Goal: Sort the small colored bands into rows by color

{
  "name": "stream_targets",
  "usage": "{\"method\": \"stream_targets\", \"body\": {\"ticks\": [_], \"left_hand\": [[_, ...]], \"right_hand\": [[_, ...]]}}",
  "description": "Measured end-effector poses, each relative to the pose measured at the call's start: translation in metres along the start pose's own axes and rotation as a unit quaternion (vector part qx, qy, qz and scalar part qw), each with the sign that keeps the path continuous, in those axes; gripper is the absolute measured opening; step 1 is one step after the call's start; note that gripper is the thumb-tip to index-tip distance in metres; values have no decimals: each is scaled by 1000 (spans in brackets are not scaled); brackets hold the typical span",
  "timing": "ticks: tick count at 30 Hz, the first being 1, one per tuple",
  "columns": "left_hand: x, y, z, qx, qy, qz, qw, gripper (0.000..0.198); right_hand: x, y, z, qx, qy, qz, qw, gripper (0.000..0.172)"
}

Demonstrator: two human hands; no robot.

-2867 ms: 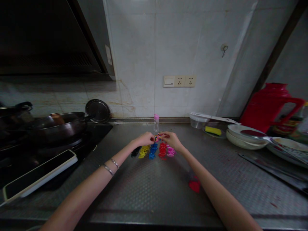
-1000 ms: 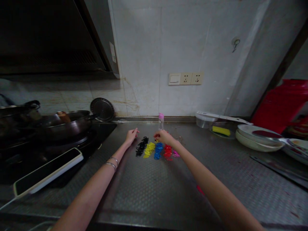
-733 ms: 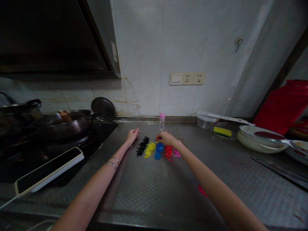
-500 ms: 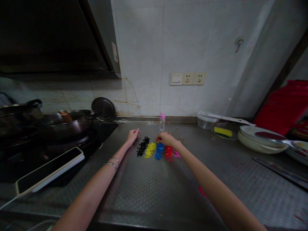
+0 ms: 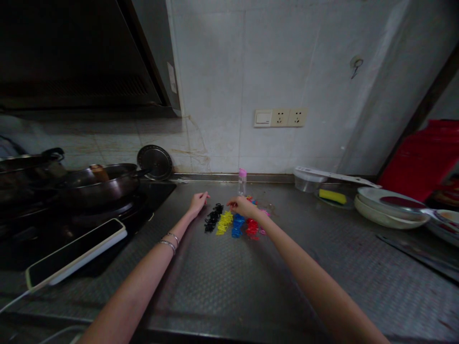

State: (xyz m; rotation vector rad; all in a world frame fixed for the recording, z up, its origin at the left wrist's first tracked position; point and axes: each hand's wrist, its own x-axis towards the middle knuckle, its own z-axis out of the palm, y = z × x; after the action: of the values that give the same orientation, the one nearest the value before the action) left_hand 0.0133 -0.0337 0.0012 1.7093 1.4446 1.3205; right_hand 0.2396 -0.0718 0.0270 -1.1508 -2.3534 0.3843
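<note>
Your left grip [image 5: 198, 204]: half curled, contents hidden. Your right grip [image 5: 241, 206]: curled downward, hold unclear. Black bands [image 5: 213, 220]: between both grips, nearer you. Yellow bands [image 5: 224, 224], blue bands [image 5: 237, 226]: just this side of your right grip. Bottle [image 5: 242, 180]: just behind it.

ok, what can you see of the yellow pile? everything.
The yellow pile is a loose heap of many small, thin, curled bright-yellow pieces, rubbery or plastic by their look; too fine to count. It lies low on the metal counter as a rough strip, its far end slanting slightly right, between the black pile and the blue pile. The right hand is near its far end; contact can't be told.
</note>
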Motion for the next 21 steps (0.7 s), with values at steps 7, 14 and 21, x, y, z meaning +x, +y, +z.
{"method": "stream_targets", "body": {"ticks": [7, 14, 21], "left_hand": [[0, 0, 0, -3, 7, 4, 1000, 45], [-1, 2, 1, 1, 9, 5, 1000, 42], [-4, 6, 2, 25, -11, 12, 1000, 34]], "right_hand": [[-36, 15, -30, 34, 71, 26, 997, 23], [-77, 47, -55, 29, 200, 118, 972, 23], [-94, 78, -47, 14, 213, 162, 964, 24]]}}
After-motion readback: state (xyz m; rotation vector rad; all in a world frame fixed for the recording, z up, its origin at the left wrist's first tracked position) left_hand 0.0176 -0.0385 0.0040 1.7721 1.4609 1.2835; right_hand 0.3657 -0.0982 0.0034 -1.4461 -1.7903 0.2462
